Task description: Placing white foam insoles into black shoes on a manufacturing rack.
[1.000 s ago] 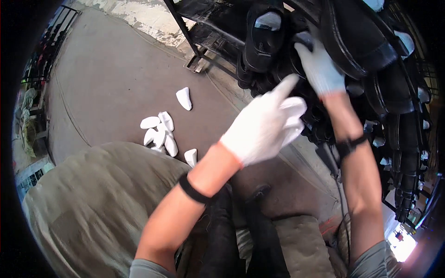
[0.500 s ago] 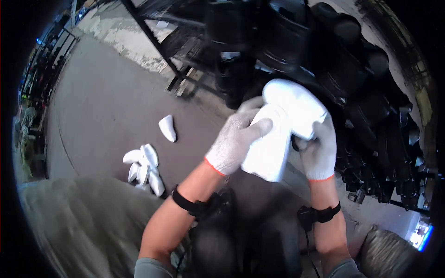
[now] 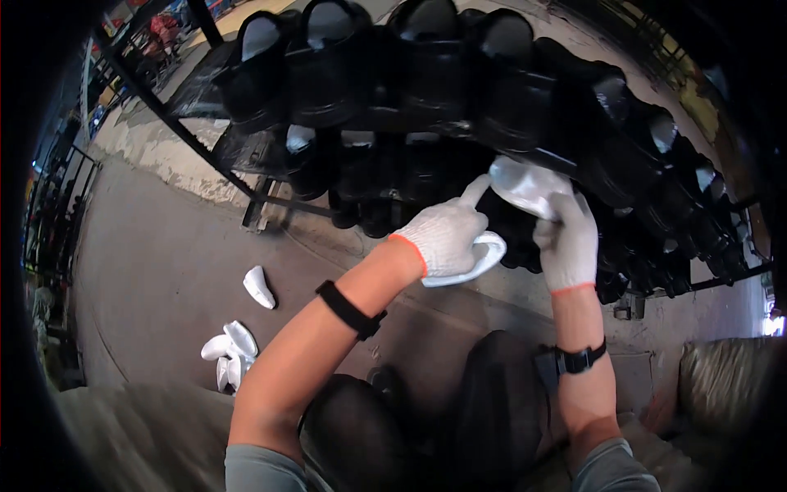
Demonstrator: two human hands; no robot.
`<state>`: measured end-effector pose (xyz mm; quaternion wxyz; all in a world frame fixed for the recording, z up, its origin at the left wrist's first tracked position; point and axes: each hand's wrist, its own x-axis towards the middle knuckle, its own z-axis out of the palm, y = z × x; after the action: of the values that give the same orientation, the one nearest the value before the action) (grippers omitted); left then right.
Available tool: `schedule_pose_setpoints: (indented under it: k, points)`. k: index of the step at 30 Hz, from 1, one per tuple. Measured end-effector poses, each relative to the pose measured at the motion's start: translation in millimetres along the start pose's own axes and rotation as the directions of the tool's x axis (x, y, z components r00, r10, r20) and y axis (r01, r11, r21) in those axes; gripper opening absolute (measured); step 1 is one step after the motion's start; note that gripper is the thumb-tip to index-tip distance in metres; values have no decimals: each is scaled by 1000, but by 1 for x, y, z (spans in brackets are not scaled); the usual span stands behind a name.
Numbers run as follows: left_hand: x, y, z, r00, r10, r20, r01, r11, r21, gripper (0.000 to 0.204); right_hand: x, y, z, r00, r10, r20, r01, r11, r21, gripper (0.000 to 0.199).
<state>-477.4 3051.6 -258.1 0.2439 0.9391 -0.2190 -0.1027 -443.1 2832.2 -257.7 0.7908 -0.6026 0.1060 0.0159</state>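
Note:
Both my hands wear white knit gloves with orange cuffs. My left hand (image 3: 449, 238) curls its lower fingers around a white curved shell (image 3: 484, 261), shaped like the front of a shoe; its index finger points up to the right. Just beyond that fingertip, my right hand (image 3: 567, 238) grips another white shell (image 3: 525, 184), shiny and rounded. That shell is held at the edge of a rack of black shoes (image 3: 426, 74), below the upper row. Whether it touches a shoe I cannot tell.
Several white shells (image 3: 229, 348) lie piled on the floor to the left, and a single shell (image 3: 257, 287) lies apart from them. The rack's dark metal frame (image 3: 156, 102) slants at the upper left. Greenish-brown cloth-like material (image 3: 131, 426) borders the lower left.
The view has shifted, showing more of the rack. The two shells, held together before, are now apart: the right hand's is by the shoes, the left hand's is lower and the left index finger is extended.

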Motion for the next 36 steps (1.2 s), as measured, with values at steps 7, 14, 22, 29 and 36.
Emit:
schedule_pose_setpoints:
  k: [7, 14, 22, 29, 36]
  points:
    - [17, -19, 21, 976, 181, -124, -163, 976, 143, 33, 111, 25, 51, 603, 181, 777, 780, 72, -622, 37]
    - [23, 12, 30, 949, 224, -222, -212, 974, 79, 28, 152, 83, 49, 723, -481, 496, 632, 172, -755, 35]
    - [12, 73, 89, 843, -316, -435, -88, 717, -692, 39, -82, 16, -112, 833, -257, 489, 343, 935, -94, 103]
    - [125, 143, 95, 945, -158, -286, -52, 792, -608, 44, -38, -36, -187, 940, -287, -183, 268, 956, -120, 38]
    - [130, 135, 114, 945, -9, -327, -32, 992, -122, 41, 73, -67, -145, 848, -22, 530, 517, 262, -815, 34]
